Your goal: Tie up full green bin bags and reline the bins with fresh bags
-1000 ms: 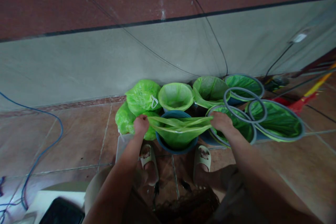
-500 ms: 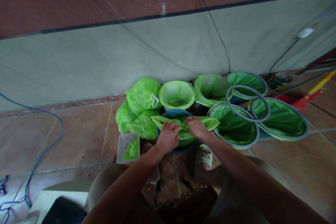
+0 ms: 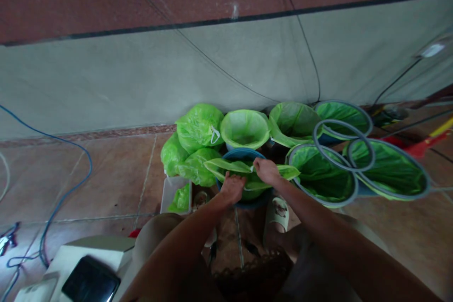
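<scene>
A green drawstring garbage bag (image 3: 228,165) is stretched across the mouth of a blue trash bin (image 3: 244,152) between my feet. The bag's mouth is partly gathered inward over the bin. With curled fingers, my left hand (image 3: 232,188) grips its near edge. My right hand (image 3: 266,171) is closed on the far side, where a bit of white drawstring shows by the fingertips. Left of the bin lie tied full green bags (image 3: 200,125), one with a white string loop. Lined bins (image 3: 245,128) stand behind and to the right.
Two loose grey rings (image 3: 345,144) rest across the lined bins at right. A white tub (image 3: 166,198) holds a green bag piece. A phone (image 3: 91,281) lies on a white box at lower left. A blue cable (image 3: 85,177) crosses the floor; the wall runs behind.
The view has shifted slightly left, so things appear further right. My left hand has moved a little lower and nearer me, and my hands are further apart along the bag's mouth.
</scene>
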### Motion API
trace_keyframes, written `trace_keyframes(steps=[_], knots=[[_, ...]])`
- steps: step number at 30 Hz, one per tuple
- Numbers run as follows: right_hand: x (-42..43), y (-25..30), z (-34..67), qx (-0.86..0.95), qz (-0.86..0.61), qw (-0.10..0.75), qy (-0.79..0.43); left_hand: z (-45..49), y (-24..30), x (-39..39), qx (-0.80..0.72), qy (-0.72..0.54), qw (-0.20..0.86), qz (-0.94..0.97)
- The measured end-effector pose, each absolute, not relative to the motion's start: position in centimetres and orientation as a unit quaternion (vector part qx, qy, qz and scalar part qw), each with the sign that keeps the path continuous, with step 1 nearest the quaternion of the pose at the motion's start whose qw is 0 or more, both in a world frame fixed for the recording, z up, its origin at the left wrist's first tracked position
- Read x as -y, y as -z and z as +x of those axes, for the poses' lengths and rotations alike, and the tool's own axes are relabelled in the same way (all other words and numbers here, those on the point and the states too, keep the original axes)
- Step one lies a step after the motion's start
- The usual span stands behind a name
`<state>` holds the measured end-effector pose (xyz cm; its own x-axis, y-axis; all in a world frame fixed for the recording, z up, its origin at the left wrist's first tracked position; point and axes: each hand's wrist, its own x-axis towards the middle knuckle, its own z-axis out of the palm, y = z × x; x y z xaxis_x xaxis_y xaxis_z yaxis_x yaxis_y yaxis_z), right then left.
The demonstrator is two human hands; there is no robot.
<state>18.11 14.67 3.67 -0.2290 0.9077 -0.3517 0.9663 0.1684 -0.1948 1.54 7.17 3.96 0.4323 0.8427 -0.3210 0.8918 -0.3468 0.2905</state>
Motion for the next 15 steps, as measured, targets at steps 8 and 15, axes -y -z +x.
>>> trace_keyframes(steps=[8, 15], knots=[[-15.4, -3.4, 18.7, -0.762, 0.589, -0.049, 0.263, 1.4, -4.3, -8.5, -0.589, -0.065, 0.284, 0.754], [-15.7, -3.1, 19.0, -0.767, 0.578, -0.062, 0.270, 1.4, -4.4, -9.3, -0.592, -0.161, 0.395, 0.683]])
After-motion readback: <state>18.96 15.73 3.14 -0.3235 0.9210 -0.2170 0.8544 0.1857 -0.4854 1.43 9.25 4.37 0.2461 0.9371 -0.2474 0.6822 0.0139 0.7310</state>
